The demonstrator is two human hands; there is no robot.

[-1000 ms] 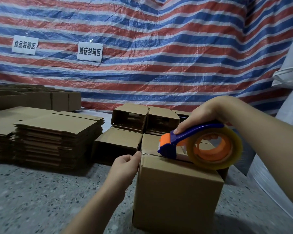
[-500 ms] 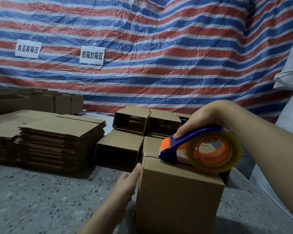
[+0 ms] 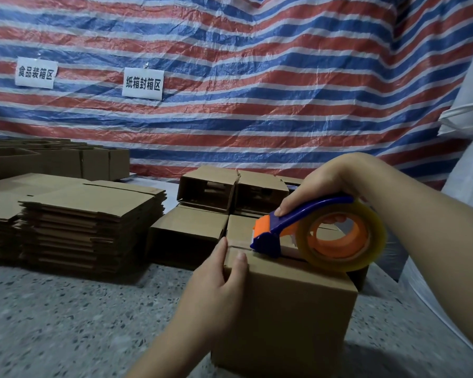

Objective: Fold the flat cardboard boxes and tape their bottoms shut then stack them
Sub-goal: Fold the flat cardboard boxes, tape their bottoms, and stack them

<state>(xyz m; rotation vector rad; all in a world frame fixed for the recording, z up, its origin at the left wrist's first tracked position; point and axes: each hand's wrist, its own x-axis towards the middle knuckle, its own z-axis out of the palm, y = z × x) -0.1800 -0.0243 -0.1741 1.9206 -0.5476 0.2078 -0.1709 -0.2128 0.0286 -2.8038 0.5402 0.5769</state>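
Box [image 3: 284, 309], brown cardboard and folded up square, stands on the speckled floor [image 3: 66, 323] right in front of the person, its two top flaps closed with a narrow seam between them. The left hand [image 3: 216, 285] now wraps the box's upper left corner, thumb on top beside the seam and fingers down the side; half a second ago it only reached toward that edge, and a second ago it was pinching something small at the corner. The right hand [image 3: 320, 192] grips the blue handle of the tape dispenser [image 3: 311, 236], forefinger laid along the handle, as in both earlier frames. The dispenser's orange-tipped nose sits on the seam close to the left thumb, with the clear tape roll [image 3: 342, 238] on its orange hub resting on the box top behind it. A shiny band runs along the seam under the dispenser; whether it is tape already stuck down cannot be told. The dispenser has hardly shifted over the second.

Just beyond the box, four more folded boxes [image 3: 202, 227] lie on their sides in two rows, open ends toward the camera. To the left, a stack of flat boxes [image 3: 90, 227] rises from the floor, with more flat stacks at the frame edge and further boxes [image 3: 66, 162] behind. A red, white and blue striped tarp [image 3: 257, 91] hangs across the back, carrying two white paper signs [image 3: 142, 83] printed with Chinese characters.
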